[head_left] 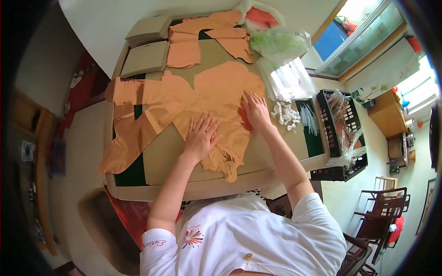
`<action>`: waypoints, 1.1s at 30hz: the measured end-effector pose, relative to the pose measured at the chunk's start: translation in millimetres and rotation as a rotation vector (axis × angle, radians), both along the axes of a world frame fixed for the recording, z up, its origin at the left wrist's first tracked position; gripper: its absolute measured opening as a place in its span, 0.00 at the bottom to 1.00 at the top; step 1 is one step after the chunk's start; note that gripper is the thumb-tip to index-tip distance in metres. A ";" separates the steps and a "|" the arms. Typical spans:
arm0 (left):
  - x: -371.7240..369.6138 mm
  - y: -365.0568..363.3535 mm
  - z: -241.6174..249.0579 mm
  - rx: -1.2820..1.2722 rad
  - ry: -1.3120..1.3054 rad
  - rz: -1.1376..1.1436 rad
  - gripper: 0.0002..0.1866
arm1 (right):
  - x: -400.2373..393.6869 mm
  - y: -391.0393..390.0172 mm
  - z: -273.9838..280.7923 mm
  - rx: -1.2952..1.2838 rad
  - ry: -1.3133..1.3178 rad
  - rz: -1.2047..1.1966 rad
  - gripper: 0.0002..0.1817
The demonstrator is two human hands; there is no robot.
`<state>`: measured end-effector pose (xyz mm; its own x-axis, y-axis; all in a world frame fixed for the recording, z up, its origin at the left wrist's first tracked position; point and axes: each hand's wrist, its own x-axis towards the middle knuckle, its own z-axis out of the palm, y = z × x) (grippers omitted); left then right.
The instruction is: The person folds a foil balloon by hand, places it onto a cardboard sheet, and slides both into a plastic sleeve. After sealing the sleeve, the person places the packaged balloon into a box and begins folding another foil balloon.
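An orange-tan garment (216,92) lies spread over the table, creased in places, with a bunched end toward me. My left hand (201,137) rests flat on its lower middle, fingers extended and slightly apart. Farther right, my right hand (256,111) lies on the garment's right edge, its fingers stretched out. Neither hand grips anything. Under the cloth is a brown cardboard sheet (161,161). More orange cloth pieces (184,50) lie at the far side, and gathered cloth (129,133) extends to the left edge.
Stacks of flat cardboard (145,59) stand at the far left. Clear plastic bags (287,78) lie at the right, near small white items (286,115) and thin clear strips (309,118). A black crate (338,124) with plastic-wrapped contents stands beside the table's right edge.
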<state>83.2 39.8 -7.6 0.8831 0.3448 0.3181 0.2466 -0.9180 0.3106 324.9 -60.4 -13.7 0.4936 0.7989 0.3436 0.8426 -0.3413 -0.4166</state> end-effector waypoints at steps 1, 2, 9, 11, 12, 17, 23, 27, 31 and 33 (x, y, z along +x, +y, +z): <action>-0.5 0.5 -2.0 -0.010 0.014 -0.003 0.26 | 6.9 6.0 4.2 -0.057 0.011 0.004 0.25; -0.8 0.5 -2.8 -0.020 0.028 0.003 0.26 | 14.4 13.1 9.7 -0.113 0.021 0.010 0.26; 1.2 -1.3 -4.3 -0.037 0.028 0.052 0.25 | 31.1 35.4 -6.3 -0.105 0.016 -0.007 0.27; 0.8 -2.6 -6.7 -0.044 0.011 0.067 0.25 | 36.3 32.3 -13.8 -0.059 -0.009 0.044 0.27; 0.1 -2.5 -8.3 -0.042 0.012 0.072 0.25 | 34.5 29.1 -14.4 -0.036 -0.016 0.066 0.27; -0.3 -2.3 -8.8 -0.046 -0.056 0.079 0.24 | 34.5 27.6 -17.3 -0.016 -0.025 0.068 0.27; -4.4 1.7 -10.7 -0.070 -0.141 0.122 0.25 | 33.5 26.8 -13.7 -0.021 -0.074 0.087 0.28; -6.3 -5.1 -1.4 -0.047 -0.114 0.045 0.24 | 31.1 28.1 -12.1 -0.023 -0.084 0.066 0.29; -2.9 -10.0 -5.9 -0.004 -0.057 -0.056 0.22 | 29.0 27.6 -8.9 -0.020 -0.068 0.062 0.28; -3.1 -10.5 -6.3 -0.013 -0.033 -0.053 0.22 | 29.3 29.0 -8.9 -0.022 -0.069 0.056 0.28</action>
